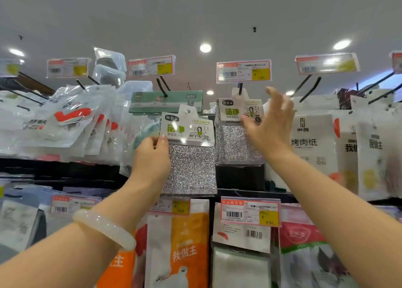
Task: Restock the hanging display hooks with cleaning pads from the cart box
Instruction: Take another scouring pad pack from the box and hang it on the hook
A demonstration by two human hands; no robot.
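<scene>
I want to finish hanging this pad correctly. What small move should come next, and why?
Probably lift the silver pad in the left hand up and right, so its card hole meets the black hook. That hook already carries matching pads, and the right hand is open beside them.

Ceiling [195,9]: plain white, with round recessed lights [205,48] lit.
Price tags [244,71]: red-bordered with yellow blocks and barcodes, fixed at the ends of black hook arms along the top row.
Green header pack [166,101]: hangs on a hook in the upper middle.
White pouches [65,122]: crowded on the left hooks, red mark on the front, fanned and overlapping.
Baking paper packs [313,144]: white, black characters, hanging on the right.
Orange-and-white bags [187,244]: lower row, centre.
Lower price tag [250,213]: red-bordered, barcode, yellow corner.
Red-topped bag [304,244]: lower right.
</scene>
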